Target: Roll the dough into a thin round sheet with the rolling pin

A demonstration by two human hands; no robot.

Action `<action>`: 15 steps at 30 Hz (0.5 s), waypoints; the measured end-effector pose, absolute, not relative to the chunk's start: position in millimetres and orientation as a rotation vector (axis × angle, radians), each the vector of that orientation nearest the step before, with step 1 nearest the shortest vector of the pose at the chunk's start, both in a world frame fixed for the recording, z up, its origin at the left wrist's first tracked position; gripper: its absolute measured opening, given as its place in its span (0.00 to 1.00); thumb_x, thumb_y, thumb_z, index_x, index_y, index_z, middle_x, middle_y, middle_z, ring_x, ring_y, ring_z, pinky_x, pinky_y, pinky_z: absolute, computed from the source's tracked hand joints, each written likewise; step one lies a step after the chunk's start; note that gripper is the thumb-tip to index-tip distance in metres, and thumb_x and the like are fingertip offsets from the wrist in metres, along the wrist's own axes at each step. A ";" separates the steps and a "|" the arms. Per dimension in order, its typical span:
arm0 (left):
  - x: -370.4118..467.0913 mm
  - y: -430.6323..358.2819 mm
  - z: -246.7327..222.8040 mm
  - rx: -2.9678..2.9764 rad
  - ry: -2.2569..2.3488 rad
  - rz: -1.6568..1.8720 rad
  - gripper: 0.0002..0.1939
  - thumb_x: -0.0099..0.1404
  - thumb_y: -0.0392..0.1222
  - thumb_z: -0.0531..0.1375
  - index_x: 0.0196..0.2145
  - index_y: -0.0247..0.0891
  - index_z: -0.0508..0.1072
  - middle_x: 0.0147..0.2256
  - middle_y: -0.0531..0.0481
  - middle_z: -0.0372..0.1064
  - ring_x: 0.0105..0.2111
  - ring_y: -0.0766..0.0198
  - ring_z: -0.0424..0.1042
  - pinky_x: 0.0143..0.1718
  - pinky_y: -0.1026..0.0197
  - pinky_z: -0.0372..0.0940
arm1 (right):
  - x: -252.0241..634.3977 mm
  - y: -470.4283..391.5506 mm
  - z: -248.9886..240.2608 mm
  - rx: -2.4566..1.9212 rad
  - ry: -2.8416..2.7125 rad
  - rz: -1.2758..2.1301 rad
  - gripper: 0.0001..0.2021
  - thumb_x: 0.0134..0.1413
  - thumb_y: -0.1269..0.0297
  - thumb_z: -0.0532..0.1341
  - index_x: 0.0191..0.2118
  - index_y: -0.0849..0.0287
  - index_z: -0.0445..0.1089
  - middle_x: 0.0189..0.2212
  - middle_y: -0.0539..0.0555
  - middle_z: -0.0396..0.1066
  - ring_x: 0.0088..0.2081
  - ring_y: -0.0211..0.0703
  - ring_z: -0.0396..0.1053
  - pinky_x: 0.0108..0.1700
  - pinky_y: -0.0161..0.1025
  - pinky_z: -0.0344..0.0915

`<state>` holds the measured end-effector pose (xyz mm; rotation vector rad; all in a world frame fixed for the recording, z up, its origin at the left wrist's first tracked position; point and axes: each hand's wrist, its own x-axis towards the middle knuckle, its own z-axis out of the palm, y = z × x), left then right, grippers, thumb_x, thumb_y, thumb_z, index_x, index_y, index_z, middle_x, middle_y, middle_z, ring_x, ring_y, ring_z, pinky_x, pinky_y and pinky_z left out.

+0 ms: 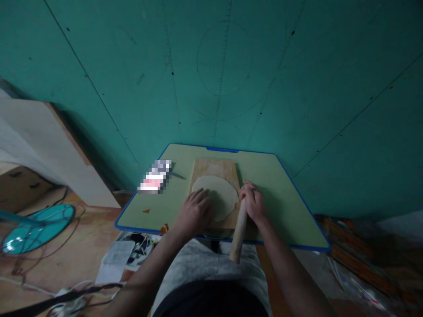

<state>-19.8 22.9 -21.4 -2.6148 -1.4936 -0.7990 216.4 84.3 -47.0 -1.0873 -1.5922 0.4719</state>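
A flat, roughly round sheet of dough (220, 196) lies on a wooden board (216, 167). My left hand (197, 208) rests over the dough's left edge, its fingers stretched forward and slightly bent; the thumb side is partly in shadow. At the right edge of the board, my right hand (253, 200) is wrapped round the upper end of a wooden rolling pin (238, 233). The pin's other end points back toward my body, past the front of the table, and the pin sits beside the dough.
The board stands on a pale green table (274, 189) with a blue rim, close to a green wall (211, 79). A blurred-out item (155, 177) and a small orange scrap (146, 211) lie at left. A turquoise round base (42, 229) and cables are on the floor.
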 end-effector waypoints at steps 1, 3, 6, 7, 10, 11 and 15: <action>-10.8 28.3 -24.4 -2.616 -1.510 -0.741 0.16 0.68 0.37 0.60 0.52 0.32 0.75 0.57 0.32 0.71 0.60 0.42 0.69 0.59 0.42 0.66 | 215.6 84.5 -47.5 -1.091 -1.580 0.474 0.25 0.66 0.54 0.50 0.17 0.50 0.62 0.21 0.52 0.67 0.44 0.50 0.72 0.61 0.50 0.60; 4.9 36.2 -28.6 -2.626 -1.541 -0.638 0.20 0.68 0.42 0.61 0.55 0.30 0.74 0.60 0.31 0.68 0.62 0.39 0.66 0.62 0.39 0.62 | 214.6 84.7 -47.8 -1.098 -1.563 0.477 0.26 0.67 0.54 0.49 0.16 0.49 0.62 0.21 0.51 0.68 0.43 0.50 0.72 0.60 0.49 0.61; 20.1 41.4 -30.0 -2.631 -1.577 -0.539 0.26 0.70 0.50 0.60 0.59 0.31 0.70 0.63 0.32 0.65 0.64 0.37 0.62 0.63 0.36 0.58 | 214.5 84.8 -46.9 -1.106 -1.543 0.488 0.27 0.68 0.53 0.49 0.15 0.49 0.62 0.19 0.51 0.68 0.40 0.49 0.73 0.60 0.48 0.62; 22.6 41.9 -29.8 -2.631 -1.583 -0.516 0.27 0.71 0.52 0.59 0.61 0.32 0.69 0.63 0.32 0.64 0.65 0.37 0.61 0.64 0.35 0.57 | 214.6 84.9 -46.4 -1.107 -1.538 0.494 0.28 0.68 0.52 0.49 0.15 0.49 0.62 0.19 0.51 0.68 0.40 0.48 0.74 0.60 0.48 0.63; 24.3 41.3 -29.1 -2.637 -1.570 -0.461 0.30 0.72 0.55 0.56 0.63 0.32 0.66 0.65 0.33 0.61 0.67 0.37 0.57 0.65 0.33 0.54 | 214.8 85.2 -45.0 -1.111 -1.528 0.510 0.28 0.68 0.50 0.49 0.15 0.49 0.63 0.19 0.51 0.69 0.39 0.48 0.74 0.59 0.47 0.64; 23.7 40.9 -29.1 -2.642 -1.559 -0.448 0.30 0.72 0.55 0.56 0.64 0.32 0.66 0.66 0.33 0.60 0.67 0.37 0.57 0.65 0.33 0.53 | 214.8 85.3 -44.7 -1.112 -1.524 0.514 0.29 0.67 0.49 0.49 0.15 0.49 0.63 0.19 0.51 0.69 0.38 0.48 0.74 0.59 0.47 0.64; 20.9 40.3 -30.9 -2.640 -1.520 -0.418 0.31 0.73 0.56 0.53 0.65 0.32 0.64 0.66 0.33 0.60 0.67 0.38 0.57 0.65 0.34 0.53 | 215.0 86.3 -45.5 -1.120 -1.499 0.525 0.30 0.67 0.47 0.49 0.14 0.49 0.63 0.19 0.51 0.69 0.38 0.47 0.75 0.59 0.47 0.65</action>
